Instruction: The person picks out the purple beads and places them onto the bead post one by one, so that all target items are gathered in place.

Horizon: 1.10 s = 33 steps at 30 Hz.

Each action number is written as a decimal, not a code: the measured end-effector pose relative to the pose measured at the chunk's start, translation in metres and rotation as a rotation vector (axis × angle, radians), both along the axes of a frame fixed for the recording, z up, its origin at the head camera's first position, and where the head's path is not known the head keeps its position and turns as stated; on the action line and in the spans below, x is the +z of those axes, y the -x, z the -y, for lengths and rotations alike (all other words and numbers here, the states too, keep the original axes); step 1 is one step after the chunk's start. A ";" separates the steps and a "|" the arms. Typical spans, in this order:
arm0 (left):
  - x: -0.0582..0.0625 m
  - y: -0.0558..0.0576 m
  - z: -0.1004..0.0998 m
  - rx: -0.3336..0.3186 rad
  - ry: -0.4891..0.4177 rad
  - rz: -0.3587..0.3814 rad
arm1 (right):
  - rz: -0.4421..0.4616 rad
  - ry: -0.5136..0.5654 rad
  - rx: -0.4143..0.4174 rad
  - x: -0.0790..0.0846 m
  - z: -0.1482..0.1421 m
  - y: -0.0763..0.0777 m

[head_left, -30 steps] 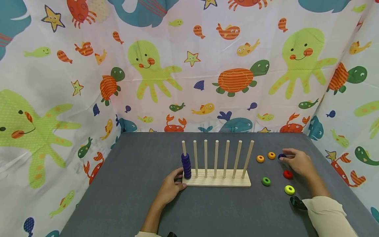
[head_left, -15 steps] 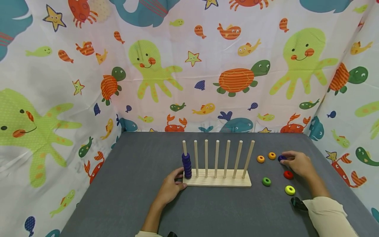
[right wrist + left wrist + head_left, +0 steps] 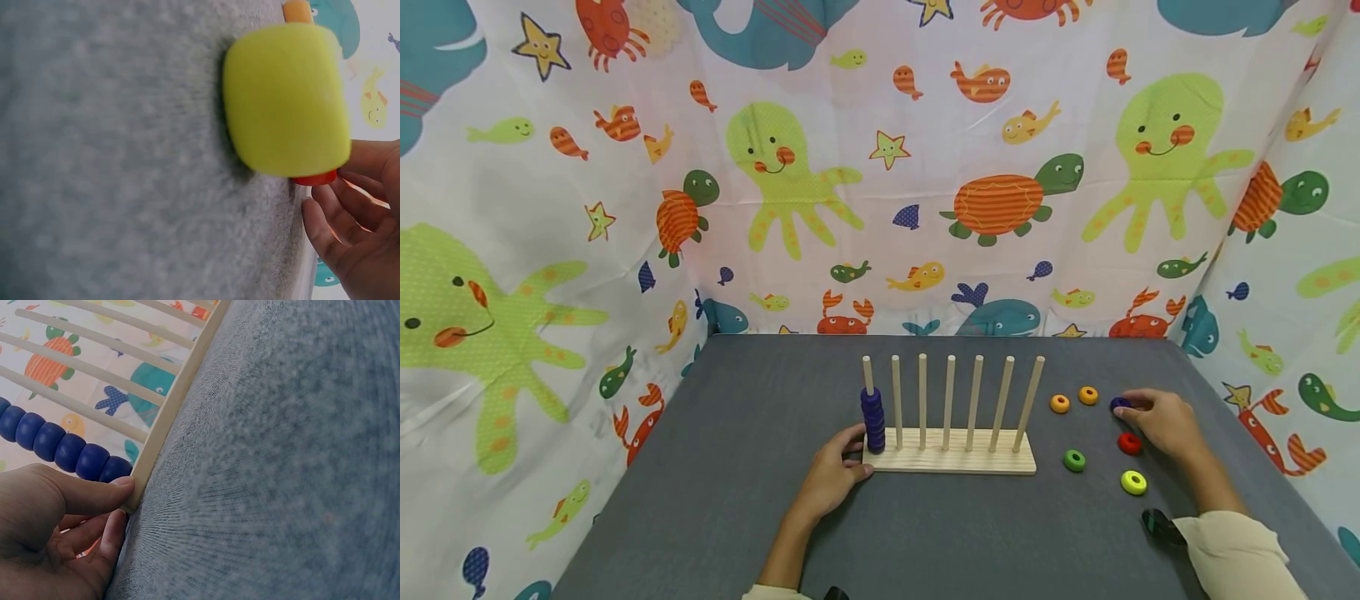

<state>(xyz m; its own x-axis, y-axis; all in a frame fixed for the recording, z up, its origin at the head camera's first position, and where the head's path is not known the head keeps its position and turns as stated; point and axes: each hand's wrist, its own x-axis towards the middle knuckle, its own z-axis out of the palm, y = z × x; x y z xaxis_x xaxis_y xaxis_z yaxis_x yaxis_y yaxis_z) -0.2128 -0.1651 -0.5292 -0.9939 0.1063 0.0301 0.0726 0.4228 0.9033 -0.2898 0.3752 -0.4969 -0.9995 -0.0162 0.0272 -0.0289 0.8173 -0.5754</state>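
Observation:
A wooden peg rack with several upright pegs stands mid-table in the head view. Dark blue beads are stacked on its leftmost peg. My left hand grips the left end of its base, and the left wrist view shows the thumb on the base edge beside the lowest bead. At the right, my right hand pinches a single dark blue bead between thumb and fingers, close over the tabletop. In the right wrist view a yellow bead stands in front and hides the blue one.
Two orange beads lie left of the right hand. A red bead, a green bead and a yellow one lie nearer the front. A sea-animal curtain rises behind the grey table and along its sides.
My right hand has shifted slightly right and toward me, and the blue bead has moved with it. The left hand stays on the rack's base.

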 end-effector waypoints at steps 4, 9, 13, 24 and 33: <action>0.000 0.000 0.000 -0.001 0.001 -0.001 | -0.027 0.013 -0.007 0.001 0.002 -0.004; -0.001 0.000 0.001 -0.005 0.002 0.002 | -0.073 0.025 -0.003 0.004 0.009 -0.007; -0.001 0.000 0.001 -0.011 -0.007 -0.005 | -0.099 0.036 0.002 0.011 0.017 -0.010; 0.000 0.000 0.000 -0.011 0.016 -0.015 | -0.186 0.061 -0.037 0.036 0.052 -0.018; 0.001 0.000 0.001 -0.012 0.010 -0.015 | -0.328 0.090 -0.028 0.062 0.083 -0.025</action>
